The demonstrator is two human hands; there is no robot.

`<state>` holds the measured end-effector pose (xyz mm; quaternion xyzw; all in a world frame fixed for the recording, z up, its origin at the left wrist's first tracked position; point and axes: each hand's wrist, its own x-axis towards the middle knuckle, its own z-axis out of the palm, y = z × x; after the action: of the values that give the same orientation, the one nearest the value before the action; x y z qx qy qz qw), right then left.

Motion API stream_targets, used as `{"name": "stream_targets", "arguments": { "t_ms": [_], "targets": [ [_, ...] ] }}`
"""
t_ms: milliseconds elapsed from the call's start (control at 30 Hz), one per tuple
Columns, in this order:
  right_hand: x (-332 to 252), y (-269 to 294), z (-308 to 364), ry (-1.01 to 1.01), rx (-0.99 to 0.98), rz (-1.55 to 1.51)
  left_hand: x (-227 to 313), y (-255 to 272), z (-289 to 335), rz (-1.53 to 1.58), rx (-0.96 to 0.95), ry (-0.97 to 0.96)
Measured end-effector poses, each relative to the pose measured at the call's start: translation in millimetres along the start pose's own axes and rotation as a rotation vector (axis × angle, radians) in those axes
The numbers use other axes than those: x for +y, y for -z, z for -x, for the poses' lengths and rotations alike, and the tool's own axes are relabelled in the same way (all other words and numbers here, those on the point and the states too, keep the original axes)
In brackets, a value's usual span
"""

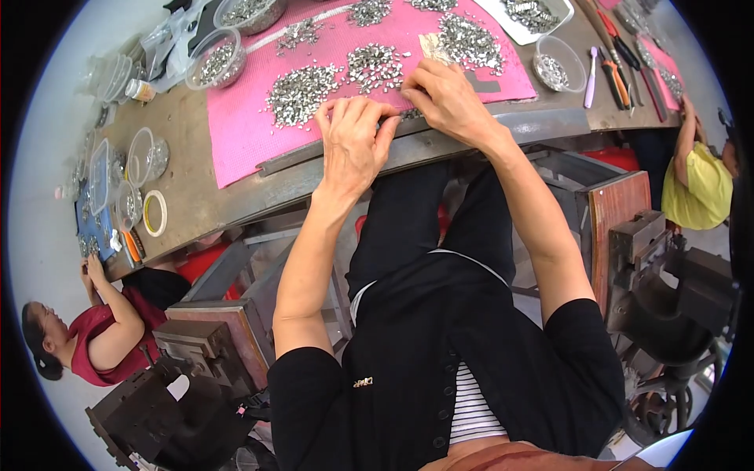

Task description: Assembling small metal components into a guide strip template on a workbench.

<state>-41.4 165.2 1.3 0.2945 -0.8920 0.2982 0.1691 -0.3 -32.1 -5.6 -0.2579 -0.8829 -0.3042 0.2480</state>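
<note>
At the table's front edge, my left hand (351,141) bends its fingers over a long grey metal bar (292,159), thumb close to the fingertips. My right hand (449,98) is a little farther right, its fingers curled together in a pinch. Anything in either hand's fingertips is too small or hidden to name. Small metal bits (410,115) show in the gap between the hands. Just beyond, on a pink mat (229,145), lie a heap of small silvery metal pieces (302,93), a middle heap (375,67) and a right heap (475,43).
Clear tubs of metal parts stand at the mat's left (216,59) and right (559,63). Orange-handled pliers (614,82) and a purple toothbrush (591,77) lie at right. A tape roll (155,213) sits left. Co-workers sit at left (106,330) and right (699,188).
</note>
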Motion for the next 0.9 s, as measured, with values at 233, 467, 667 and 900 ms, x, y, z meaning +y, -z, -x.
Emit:
{"name": "stream_targets", "arguments": {
  "t_ms": [233,467,667,900],
  "targets": [
    [-16.7,5.5,15.0,0.074,-0.015,-0.047,-6.8,-2.5,3.4,0.127,0.027,0.01],
    [-5.5,6.9,10.0,-0.011,0.041,-0.122,-2.0,-2.4,2.0,0.131,0.016,0.035],
    [13.4,-0.3,-5.9,0.04,0.074,-0.001,4.4,-7.2,1.0,0.048,0.002,-0.053],
    [18.1,11.1,-5.2,0.013,-0.038,0.041,6.3,-7.0,2.5,0.01,0.011,-0.029]
  ]
}}
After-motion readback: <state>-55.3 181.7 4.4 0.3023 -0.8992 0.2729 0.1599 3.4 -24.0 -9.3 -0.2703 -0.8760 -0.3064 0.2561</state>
